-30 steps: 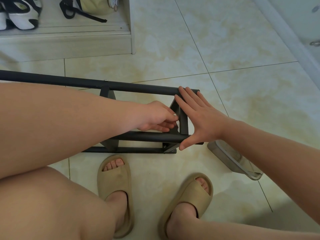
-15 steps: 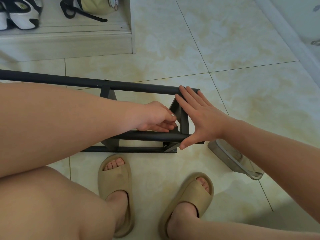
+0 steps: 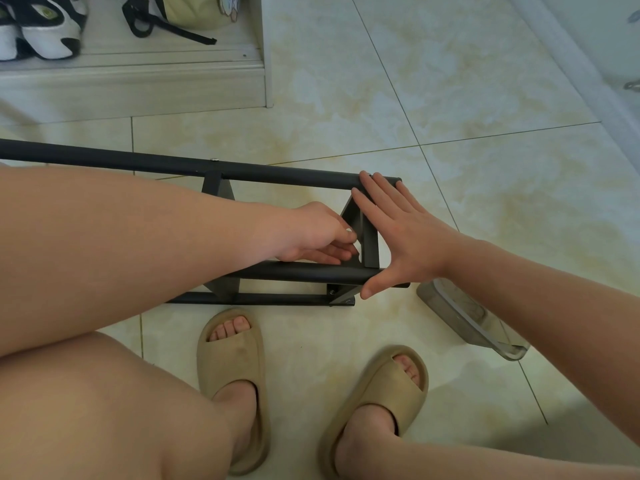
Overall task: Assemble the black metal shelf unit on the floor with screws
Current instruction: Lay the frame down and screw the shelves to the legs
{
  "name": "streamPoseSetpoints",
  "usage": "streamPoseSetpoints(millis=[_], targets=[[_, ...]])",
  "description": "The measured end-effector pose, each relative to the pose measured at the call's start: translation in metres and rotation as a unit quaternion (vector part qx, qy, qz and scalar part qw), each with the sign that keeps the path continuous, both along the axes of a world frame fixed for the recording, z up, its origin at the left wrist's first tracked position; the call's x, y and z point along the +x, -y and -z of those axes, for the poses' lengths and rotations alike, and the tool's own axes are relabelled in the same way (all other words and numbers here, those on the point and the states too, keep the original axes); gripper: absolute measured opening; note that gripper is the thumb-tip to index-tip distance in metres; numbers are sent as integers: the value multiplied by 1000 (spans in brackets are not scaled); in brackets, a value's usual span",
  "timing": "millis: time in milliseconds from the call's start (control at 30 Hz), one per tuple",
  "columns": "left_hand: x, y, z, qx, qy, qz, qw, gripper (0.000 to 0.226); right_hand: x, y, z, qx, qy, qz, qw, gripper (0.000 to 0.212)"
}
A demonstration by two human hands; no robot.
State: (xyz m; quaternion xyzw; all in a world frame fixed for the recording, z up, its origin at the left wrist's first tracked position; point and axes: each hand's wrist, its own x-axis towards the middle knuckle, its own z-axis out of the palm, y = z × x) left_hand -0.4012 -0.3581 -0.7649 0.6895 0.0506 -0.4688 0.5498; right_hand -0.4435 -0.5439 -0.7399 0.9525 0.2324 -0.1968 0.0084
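Currently, the scene is laid out as follows:

- The black metal shelf unit (image 3: 138,161) is laid on its side on the tiled floor (image 3: 450,98), just beyond the person's feet, with its long tubes running left to right.
- The right hand (image 3: 412,237) is held flat against the outer face of the end bracket (image 3: 370,247). Its fingers are straight, the fingertips are laid on the far tube and the thumb on the near tube.
- The left hand (image 3: 315,237) is reached inside the frame, with its fingers curled against the inner side of that bracket. Whether anything small is pinched there cannot be told.
- A screw head (image 3: 332,292) is seen in the lower corner plate.
- A clear plastic container (image 3: 467,317) is lying near the unit's right end, under the right forearm.
- Beige slippers (image 3: 232,358) are worn.
- Sneakers (image 3: 41,29) are kept on a low wooden ledge (image 3: 138,81) at the upper left.
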Motion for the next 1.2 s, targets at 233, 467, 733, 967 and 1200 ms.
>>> streamPoseSetpoints(millis=[233,467,733,967,1200], targets=[[0,1,-1,-8,-5,-7,1000,4,0,0,0,-3,1,-1,1000,151],[-1,0,-2,2,21,15,1000,3,0,0,0,-4,0,-1,1000,151],[-1,1,-3,-3,20,11,1000,6,0,0,0,-6,3,-2,1000,151],[-2,4,-4,-13,-37,-37,999,6,1,0,-1,-1,-2,1,1000,151],[-1,4,-4,-8,-57,-36,998,8,1,0,0,0,-2,0,1000,151]])
